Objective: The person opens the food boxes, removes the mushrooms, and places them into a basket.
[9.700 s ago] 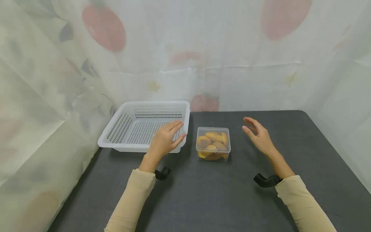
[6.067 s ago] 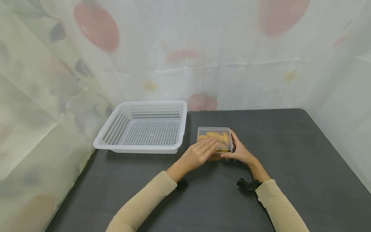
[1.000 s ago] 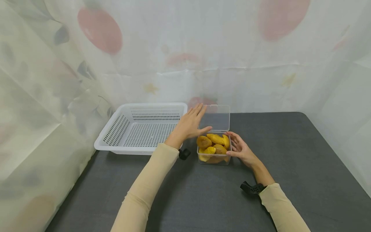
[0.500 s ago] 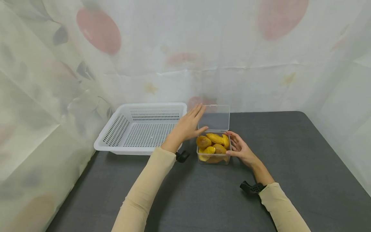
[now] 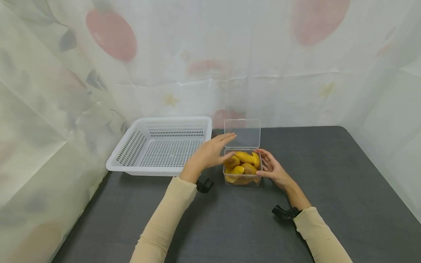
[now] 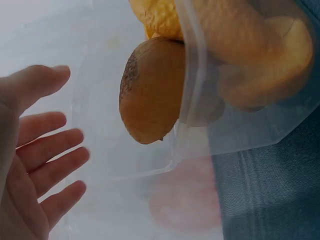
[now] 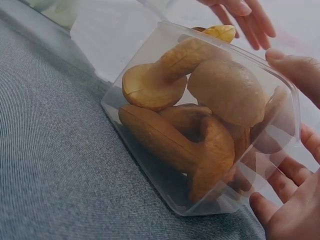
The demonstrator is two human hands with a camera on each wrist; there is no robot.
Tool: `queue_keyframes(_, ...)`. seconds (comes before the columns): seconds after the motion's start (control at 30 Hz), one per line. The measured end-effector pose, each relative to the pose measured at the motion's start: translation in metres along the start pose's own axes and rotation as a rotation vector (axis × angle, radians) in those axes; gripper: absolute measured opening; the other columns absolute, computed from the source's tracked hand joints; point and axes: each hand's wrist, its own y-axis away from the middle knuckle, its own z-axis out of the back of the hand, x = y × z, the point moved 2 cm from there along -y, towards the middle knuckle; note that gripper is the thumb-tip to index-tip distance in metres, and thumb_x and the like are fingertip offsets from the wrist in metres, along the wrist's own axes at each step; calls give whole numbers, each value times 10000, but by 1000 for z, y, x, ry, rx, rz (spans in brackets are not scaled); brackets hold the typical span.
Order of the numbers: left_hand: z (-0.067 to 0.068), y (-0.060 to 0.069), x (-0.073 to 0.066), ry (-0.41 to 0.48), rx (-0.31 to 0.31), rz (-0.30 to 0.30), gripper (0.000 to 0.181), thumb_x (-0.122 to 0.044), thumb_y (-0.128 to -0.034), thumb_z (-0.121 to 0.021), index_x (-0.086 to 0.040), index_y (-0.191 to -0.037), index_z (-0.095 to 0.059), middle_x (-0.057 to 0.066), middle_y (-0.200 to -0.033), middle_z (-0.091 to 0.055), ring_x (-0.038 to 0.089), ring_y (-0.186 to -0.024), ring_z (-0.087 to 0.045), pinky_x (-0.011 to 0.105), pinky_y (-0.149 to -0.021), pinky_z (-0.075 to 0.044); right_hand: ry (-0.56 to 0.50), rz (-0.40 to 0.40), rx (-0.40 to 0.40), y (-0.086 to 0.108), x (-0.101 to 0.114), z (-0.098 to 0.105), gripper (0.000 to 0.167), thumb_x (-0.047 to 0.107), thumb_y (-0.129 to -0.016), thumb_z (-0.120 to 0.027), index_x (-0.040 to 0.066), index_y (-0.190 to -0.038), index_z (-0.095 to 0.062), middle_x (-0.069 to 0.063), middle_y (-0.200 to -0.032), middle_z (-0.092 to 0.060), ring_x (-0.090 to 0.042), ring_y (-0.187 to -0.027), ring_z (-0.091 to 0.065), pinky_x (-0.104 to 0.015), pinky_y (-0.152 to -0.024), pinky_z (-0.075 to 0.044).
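Observation:
A clear plastic box (image 5: 250, 184) stands on the table, its hinged lid (image 5: 248, 132) swung up behind it. Several yellow-brown mushrooms (image 5: 245, 157) fill it; through its wall in the right wrist view, a mushroom (image 7: 227, 92) shows its rounded cap. My right hand (image 5: 275, 173) holds the box's right side, thumb at the near corner and fingers toward the far one. Over the box's left edge hovers my left hand (image 5: 208, 151), fingers extended and holding nothing. In the left wrist view, that hand (image 6: 40, 155) is apart from the nearest mushroom (image 6: 152, 95).
To the left of the box sits a white perforated basket (image 5: 159, 170), with no contents visible. Dark grey cloth covers the table (image 5: 250, 226). A patterned curtain (image 5: 276, 54) hangs behind the table and along its sides.
The box's lid, shut at first, now stands up at the back. My left hand has just come away from the lid, down toward the mushrooms. My right hand stays at the box's side.

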Motion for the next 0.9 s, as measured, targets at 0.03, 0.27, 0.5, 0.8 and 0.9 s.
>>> queue_keyframes(0.03,-1,2,0,22,9,6,610,-371,-941,-610,-151,-1473,-411,56,-1515,-450,236,-1387,-465,404,-1148,-423,-1,-2,0,0,0,0,812,62,-888,-661,9,-1517,-150,-183,-1587,-208,125,-1345,-335,-31,-1058,-349)
queue_keyframes(0.27,-10,15,-2,117,48,26,598,-376,-901,-665,-142,-1422,-486,67,-1452,-528,263,-1327,-529,427,-1101,-469,1,-14,-2,0,0,0,821,84,-888,-670,24,-1521,-150,-210,-1596,-172,130,-1350,-320,-29,-1057,-350)
queue_keyframes(0.5,-20,24,-2,91,22,-28,566,-323,-854,-732,-114,-1352,-563,86,-1341,-624,230,-1207,-625,355,-1008,-542,-13,-12,-1,1,-1,1,819,82,-884,-674,38,-1521,-160,-68,-1588,-252,127,-1352,-327,-32,-1062,-349)
queue_keyframes(0.8,-26,26,0,60,3,-41,548,-278,-814,-776,-108,-1305,-604,80,-1309,-642,218,-1189,-631,327,-989,-550,-10,-15,1,1,-3,1,810,80,-888,-666,50,-1523,-163,-26,-1586,-256,130,-1354,-319,-31,-1060,-345)
queue_keyframes(0.9,-27,25,0,65,2,-39,541,-271,-809,-781,-107,-1296,-612,73,-1313,-640,215,-1194,-628,324,-998,-544,-11,-7,3,0,-3,1,810,79,-889,-665,42,-1521,-160,-50,-1586,-254,127,-1355,-328,-37,-1065,-349)
